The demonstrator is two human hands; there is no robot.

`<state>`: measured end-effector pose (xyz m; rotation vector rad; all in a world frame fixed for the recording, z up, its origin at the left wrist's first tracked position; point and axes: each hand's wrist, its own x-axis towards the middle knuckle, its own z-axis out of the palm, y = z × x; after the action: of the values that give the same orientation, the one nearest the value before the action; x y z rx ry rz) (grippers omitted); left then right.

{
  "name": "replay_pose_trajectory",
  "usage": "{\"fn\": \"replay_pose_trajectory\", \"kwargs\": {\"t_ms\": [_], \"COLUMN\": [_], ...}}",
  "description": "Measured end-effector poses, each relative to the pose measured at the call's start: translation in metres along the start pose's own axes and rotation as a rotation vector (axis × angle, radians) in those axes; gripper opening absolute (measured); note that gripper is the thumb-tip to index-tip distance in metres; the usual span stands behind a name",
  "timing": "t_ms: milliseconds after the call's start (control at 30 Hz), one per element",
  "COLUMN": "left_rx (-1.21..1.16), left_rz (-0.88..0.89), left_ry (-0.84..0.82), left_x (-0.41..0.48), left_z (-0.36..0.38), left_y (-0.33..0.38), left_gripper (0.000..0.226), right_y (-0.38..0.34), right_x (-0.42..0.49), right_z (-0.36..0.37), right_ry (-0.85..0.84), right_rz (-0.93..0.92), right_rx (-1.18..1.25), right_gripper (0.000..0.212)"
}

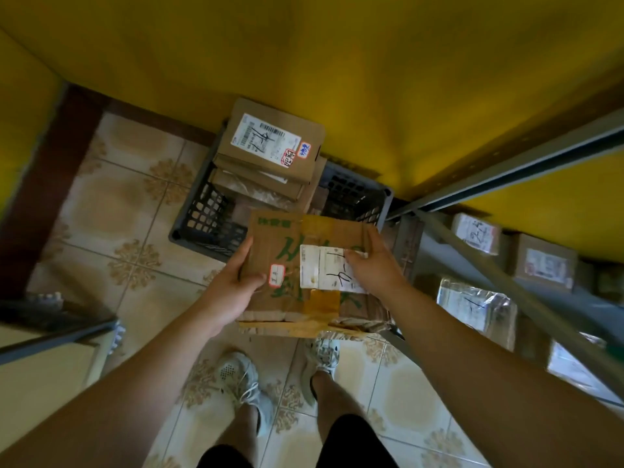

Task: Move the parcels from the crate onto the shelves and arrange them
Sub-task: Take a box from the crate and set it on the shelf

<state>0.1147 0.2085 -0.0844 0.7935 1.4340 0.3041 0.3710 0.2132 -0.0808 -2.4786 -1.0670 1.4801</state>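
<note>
I hold a brown cardboard parcel point(297, 238) with green lettering and a white label between both hands, above the floor in front of the crate. My left hand point(233, 285) grips its left edge. My right hand point(374, 265) grips its right side, thumb on the label. The dark plastic crate point(206, 214) stands against the yellow wall and holds a stack of parcels; the top parcel point(270, 143) is a flat brown box with a white label. Grey metal shelves point(506, 271) stand at the right with several parcels point(543, 261) on them.
A tiled floor point(128, 204) lies below, with my two feet in light shoes point(243, 383) near the bottom. Another shelf frame point(57, 336) juts in at the left. A dark skirting board point(40, 197) runs along the left wall.
</note>
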Motion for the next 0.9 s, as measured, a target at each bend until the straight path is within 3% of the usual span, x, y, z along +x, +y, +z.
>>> {"fn": "replay_pose_trajectory", "kwargs": {"t_ms": [300,467,667,767,833,900], "left_rx": [-0.059,0.039,0.071,0.040,0.021,-0.007], "left_rz": [0.158,0.379,0.636,0.720,0.791,0.849], "left_ry": [0.018,0.060,0.238,0.304,0.342,0.428], "left_x": [-0.126,-0.211,-0.307,-0.356,-0.389,-0.418], "left_z": [-0.052,-0.081,-0.095,-0.094,-0.089,-0.081], "left_y": [0.053,0.086,0.133,0.146,0.150,0.149], "left_gripper": [0.077,0.080,0.071,0.073,0.075,0.076], "right_y": [-0.042,-0.064,-0.101,-0.115,-0.117,-0.114], "right_x": [-0.145,-0.232,-0.327,-0.370,-0.396,-0.421], "right_z": [-0.030,-0.052,-0.085,-0.101,-0.113,-0.127], "right_ry": [0.019,0.013,0.090,0.203,0.175,0.054], "right_rz": [-0.099,-0.254,-0.414,-0.458,-0.533,-0.592], "right_rx": [0.310,0.405,0.429,0.425,0.425,0.363], "right_gripper": [0.072,0.087,0.102,0.080,0.061,0.069]}}
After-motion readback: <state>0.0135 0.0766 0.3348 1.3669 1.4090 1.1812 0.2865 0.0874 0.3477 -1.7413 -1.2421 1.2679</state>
